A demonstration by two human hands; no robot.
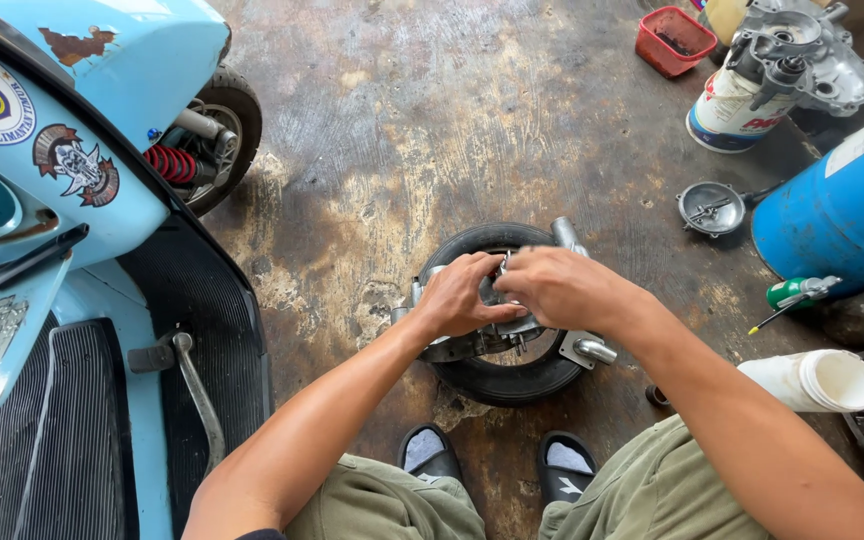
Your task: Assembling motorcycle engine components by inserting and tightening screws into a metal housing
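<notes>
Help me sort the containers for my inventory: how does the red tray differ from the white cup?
The red tray is square and stands upright at the far edge of the floor; the white cup is round and lies on its side, by the person's right knee. The tray is red, the cup white. Both are open-topped.

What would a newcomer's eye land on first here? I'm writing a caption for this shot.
Both hands, left hand and right hand, meet over a metal part resting on a small black tyre at centre floor. A pale blue scooter fills the left side; a blue drum lies at right.
</notes>
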